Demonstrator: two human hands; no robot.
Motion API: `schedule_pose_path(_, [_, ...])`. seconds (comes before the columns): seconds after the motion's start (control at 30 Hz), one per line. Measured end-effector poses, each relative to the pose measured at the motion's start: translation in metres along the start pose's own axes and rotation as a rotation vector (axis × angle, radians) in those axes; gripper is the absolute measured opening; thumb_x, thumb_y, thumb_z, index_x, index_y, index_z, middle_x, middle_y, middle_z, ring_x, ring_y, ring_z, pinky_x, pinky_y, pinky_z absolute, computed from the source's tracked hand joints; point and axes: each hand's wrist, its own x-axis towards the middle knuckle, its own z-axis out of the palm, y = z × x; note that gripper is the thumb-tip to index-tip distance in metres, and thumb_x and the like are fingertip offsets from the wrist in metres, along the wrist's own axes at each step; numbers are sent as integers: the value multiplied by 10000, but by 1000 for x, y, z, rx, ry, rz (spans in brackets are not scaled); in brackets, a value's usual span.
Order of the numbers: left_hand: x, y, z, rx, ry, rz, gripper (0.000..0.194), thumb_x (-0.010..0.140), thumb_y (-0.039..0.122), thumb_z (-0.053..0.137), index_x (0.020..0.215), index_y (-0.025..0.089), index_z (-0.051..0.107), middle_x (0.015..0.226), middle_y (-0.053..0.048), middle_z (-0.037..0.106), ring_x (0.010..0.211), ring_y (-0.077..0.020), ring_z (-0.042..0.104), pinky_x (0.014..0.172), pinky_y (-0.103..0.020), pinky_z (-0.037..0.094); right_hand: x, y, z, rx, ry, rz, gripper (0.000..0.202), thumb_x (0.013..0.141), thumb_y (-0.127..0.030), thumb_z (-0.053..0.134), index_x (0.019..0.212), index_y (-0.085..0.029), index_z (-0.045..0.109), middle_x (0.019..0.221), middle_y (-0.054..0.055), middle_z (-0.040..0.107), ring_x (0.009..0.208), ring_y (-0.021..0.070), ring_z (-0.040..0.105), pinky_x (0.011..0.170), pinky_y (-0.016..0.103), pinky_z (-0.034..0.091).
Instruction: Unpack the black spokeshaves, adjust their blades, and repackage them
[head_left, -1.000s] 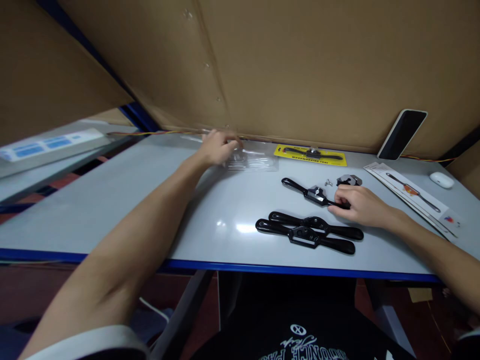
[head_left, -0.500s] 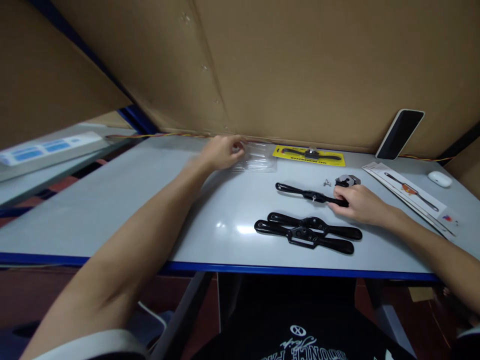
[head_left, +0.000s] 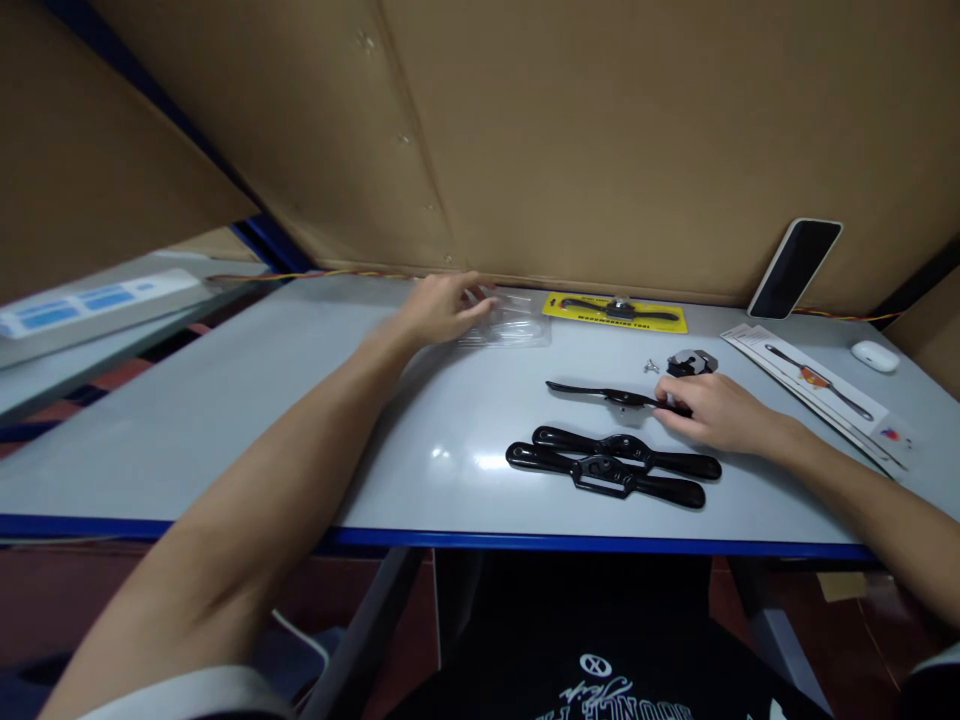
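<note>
Now turns black tool (head_left: 621,398) edge-on, no longer face-up, with right hand (head_left: 709,408) clamped on one end; keeps left hand (head_left: 442,307), fingers apart, over clear packaging (head_left: 519,326) near surface's (head_left: 187,420) back edge.

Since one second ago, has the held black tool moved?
Yes: the held black tool has rolled edge-on, its free end shifting away from the yellow card.

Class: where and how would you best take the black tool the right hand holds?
The black tool is probably best taken by its left handle, from the left: that end juts out slim and untouched, while the right hand grips the opposite one. The tool shows nearly edge-on, so pinching its front and back faces would likely suit.
</note>
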Motion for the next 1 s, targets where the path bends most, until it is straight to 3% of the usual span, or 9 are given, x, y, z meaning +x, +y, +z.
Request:
schedule_pose_path(0.1, [-1,-1,1,-37,-7,25,592,838,608,544,1211,174,698,1093,-105,772,887,-254,699,851,-329,507,0,1,0,15,-2,-15,211,1012,-382,473,944,-224,595,765,42,664,674,204,565,660,344,332])
schedule_pose_path(0.23, [0,-2,2,-10,28,49,509,787,404,521,1206,167,687,1099,-91,761,930,-246,689,924,-346,518,0,3,1,15,-9,-35,209,1028,-373,461,953,-221,584,801,50,673,705,204,573,669,344,345])
schedule_pose_path(0.47, [0,8,-3,37,361,68,294,913,315,469,1069,217,698,1000,-82,701,984,-251,649,952,-409,520,1,1,1,-14,-25,-27,225,1034,-336,417,905,-222,562,818,74,669,693,210,568,655,358,362])
schedule_pose_path(0.63, [-4,32,-6,39,492,188,257,962,312,472,1059,238,698,1040,-108,708,1024,-276,644,957,-460,517,1,-3,5,-74,-18,39,259,1045,-337,357,976,-199,564,829,102,674,673,227,575,644,372,354])
schedule_pose_path(0.8, [-14,67,-12,45,499,325,219,936,296,526,1050,248,707,1033,-96,718,995,-271,664,908,-460,531,2,2,5,43,191,212,227,1040,-371,369,946,-225,517,744,72,625,650,233,552,645,377,362])
schedule_pose_path(1.0, [-35,119,3,-13,283,661,222,977,303,525,1004,245,738,977,-72,750,852,-209,687,736,-353,524,1,14,-11,127,506,401,214,1021,-399,406,853,-269,424,720,38,576,686,232,542,661,382,371])
